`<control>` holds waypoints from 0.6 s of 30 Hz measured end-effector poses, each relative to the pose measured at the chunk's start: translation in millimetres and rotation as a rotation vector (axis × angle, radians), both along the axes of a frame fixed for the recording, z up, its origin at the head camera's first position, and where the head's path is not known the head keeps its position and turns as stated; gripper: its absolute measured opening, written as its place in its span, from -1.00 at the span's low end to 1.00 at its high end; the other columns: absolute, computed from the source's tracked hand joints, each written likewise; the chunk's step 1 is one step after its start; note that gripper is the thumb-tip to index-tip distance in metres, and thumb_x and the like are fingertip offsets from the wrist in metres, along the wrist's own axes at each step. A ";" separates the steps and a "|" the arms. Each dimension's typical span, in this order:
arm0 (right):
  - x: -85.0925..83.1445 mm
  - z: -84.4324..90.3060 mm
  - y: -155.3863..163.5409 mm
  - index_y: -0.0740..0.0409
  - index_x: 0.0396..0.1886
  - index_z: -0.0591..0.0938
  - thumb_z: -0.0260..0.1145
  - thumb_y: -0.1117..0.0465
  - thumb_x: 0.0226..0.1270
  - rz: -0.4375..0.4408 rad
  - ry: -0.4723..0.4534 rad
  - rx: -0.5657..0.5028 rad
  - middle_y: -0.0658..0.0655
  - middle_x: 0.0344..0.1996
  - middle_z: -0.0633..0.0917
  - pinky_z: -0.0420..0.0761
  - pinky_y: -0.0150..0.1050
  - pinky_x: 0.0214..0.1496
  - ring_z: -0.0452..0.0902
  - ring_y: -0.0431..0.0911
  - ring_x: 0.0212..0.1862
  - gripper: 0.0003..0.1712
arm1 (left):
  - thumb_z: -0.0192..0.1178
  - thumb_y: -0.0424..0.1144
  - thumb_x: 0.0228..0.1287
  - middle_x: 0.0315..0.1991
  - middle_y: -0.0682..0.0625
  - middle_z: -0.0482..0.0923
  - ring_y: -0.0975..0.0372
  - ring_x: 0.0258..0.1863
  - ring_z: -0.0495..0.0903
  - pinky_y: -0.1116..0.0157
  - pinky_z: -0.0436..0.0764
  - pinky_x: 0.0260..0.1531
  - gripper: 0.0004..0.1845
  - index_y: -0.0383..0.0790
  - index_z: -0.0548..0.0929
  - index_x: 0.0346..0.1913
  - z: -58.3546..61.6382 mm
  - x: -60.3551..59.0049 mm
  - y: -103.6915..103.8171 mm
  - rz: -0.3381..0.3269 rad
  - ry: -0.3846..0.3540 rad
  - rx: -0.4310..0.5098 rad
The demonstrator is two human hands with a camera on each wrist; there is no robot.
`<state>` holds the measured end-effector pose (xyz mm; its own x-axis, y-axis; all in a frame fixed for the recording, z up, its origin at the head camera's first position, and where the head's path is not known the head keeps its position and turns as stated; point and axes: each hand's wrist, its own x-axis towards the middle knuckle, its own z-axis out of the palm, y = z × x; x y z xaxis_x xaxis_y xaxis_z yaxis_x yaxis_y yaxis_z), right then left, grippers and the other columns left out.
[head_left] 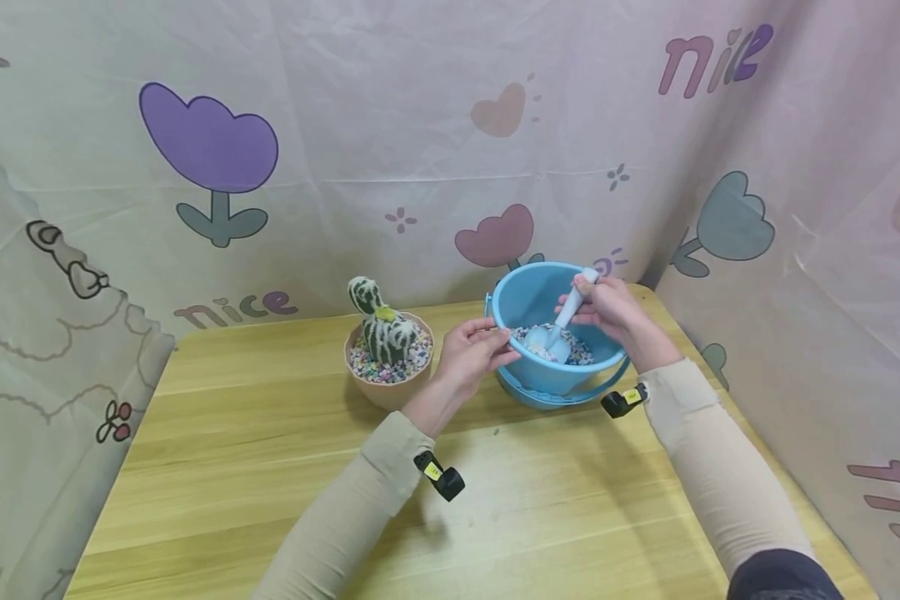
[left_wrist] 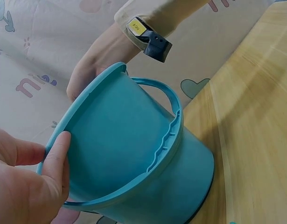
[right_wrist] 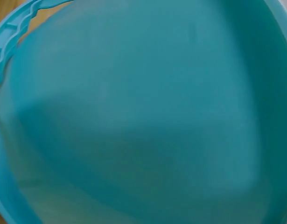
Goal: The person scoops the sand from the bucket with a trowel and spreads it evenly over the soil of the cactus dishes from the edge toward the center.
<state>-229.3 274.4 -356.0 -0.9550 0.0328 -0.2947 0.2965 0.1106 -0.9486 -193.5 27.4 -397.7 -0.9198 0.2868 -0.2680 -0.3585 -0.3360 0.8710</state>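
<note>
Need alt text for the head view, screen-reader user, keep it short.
A person's right hand holds a small white scoop in a blue bucket of coloured pebbles, while the left hand grips the bucket's rim. A potted cactus stands left of the bucket on a wooden table, backed by flower-print sheeting.

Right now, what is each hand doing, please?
Left hand: grips the rim of the blue bucket.
Right hand: holds the white scoop inside the bucket.
</note>
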 end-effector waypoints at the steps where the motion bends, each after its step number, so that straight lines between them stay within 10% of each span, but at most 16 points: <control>1: -0.6 0.9 0.3 0.43 0.54 0.16 -0.07 0.06 0.77 -0.008 -0.005 -0.006 0.11 -0.17 0.74 0.79 -0.11 0.16 0.83 -0.16 -0.19 -0.37 | 0.27 -0.50 0.44 -0.09 -0.18 0.68 0.22 -0.31 0.79 0.32 0.84 -0.12 -0.52 -0.46 0.48 0.37 0.0 0.0 -0.1 0.000 0.000 0.001; 18: -3.3 19.1 11.1 0.24 0.21 0.38 -0.01 0.07 0.75 -0.057 -0.061 -0.165 0.09 -0.37 0.83 0.85 -0.28 -0.12 0.86 -0.09 -0.28 -0.66 | 0.24 -0.51 0.45 -0.17 -0.10 0.65 0.25 -0.32 0.76 0.34 0.83 -0.11 -0.52 -0.47 0.46 0.37 -1.2 -0.1 -0.2 -0.009 0.001 0.019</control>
<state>-232.6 285.5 -336.9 -0.9331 0.0326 -0.3582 0.3558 -0.0631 -0.9324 -193.6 27.3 -398.9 -0.9173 0.3004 -0.2614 -0.3608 -0.3490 0.8649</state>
